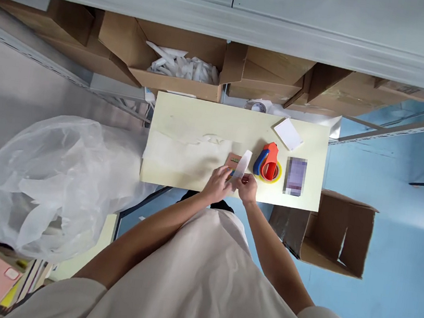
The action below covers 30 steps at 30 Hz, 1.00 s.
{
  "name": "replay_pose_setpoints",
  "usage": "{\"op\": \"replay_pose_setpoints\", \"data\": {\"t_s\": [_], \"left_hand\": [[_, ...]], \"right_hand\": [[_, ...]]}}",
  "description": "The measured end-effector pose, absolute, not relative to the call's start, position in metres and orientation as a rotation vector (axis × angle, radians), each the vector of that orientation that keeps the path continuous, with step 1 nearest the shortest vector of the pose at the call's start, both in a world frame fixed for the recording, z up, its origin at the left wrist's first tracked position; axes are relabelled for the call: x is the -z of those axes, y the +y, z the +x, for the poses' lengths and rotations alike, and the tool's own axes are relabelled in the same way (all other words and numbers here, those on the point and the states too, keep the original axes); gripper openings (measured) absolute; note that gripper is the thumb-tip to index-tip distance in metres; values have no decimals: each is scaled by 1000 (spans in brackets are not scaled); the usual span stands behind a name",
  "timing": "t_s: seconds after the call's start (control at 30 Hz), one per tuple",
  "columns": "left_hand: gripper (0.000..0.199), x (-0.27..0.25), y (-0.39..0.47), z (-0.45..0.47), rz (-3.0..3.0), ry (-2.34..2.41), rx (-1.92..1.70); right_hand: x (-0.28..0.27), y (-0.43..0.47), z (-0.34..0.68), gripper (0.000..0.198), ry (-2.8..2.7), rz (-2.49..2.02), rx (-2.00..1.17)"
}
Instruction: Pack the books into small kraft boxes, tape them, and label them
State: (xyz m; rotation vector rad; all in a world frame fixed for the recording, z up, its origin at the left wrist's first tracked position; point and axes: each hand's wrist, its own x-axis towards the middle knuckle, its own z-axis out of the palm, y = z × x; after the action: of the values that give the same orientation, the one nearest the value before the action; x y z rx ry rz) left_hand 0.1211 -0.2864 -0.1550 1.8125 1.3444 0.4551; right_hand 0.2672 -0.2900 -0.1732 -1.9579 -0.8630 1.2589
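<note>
My left hand (216, 185) is closed at the lower left edge of a small pink booklet (233, 158) with a greenish print, near the table's front edge. Its thumb lies close to the lower end of a translucent white strip (243, 162), which slants up across the booklet's right side. The fingers of my right hand (248, 189) pinch that strip low down. The booklet's lower part is hidden by the strip and my fingers. Right of my hands stands an orange and blue tape dispenser (270, 162) with a yellowish roll.
On the pale table (198, 112) lie thin white sheets (181, 152), a white pad (288, 134) and a blurred purple item (295, 176). Behind, a carton (175, 86) holds white strips. A large plastic bag (63, 180) bulges at left; an open carton (338, 232) sits right.
</note>
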Motion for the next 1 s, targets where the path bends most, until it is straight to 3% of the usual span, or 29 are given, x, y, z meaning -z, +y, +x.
{"op": "replay_pose_setpoints", "data": {"t_s": [0.1,0.27,0.43,0.57,0.73,0.83,1.0], "left_hand": [[42,139,-284,143,1787,1202,-492],[34,133,-282,144,1527,1350,-591],[20,146,-266,117,1135,1532,-696],[15,168,-246,90,1040,1686,-582],[17,190,-234,66,1104,1810,-465],[19,190,-235,64,1192,1855,-402],[31,184,-248,69,1388,1892,-370]], "right_hand": [[158,-293,267,20,-1008,-1975,-1145],[143,-294,248,20,-1196,-1937,-1047],[144,-289,215,36,-1313,-1772,-1175],[156,-284,199,46,-1387,-1644,-1343],[183,-286,201,49,-1142,-1999,-1124],[195,-291,203,57,-1034,-2069,-1202],[202,-293,199,51,-979,-2059,-1193]]}}
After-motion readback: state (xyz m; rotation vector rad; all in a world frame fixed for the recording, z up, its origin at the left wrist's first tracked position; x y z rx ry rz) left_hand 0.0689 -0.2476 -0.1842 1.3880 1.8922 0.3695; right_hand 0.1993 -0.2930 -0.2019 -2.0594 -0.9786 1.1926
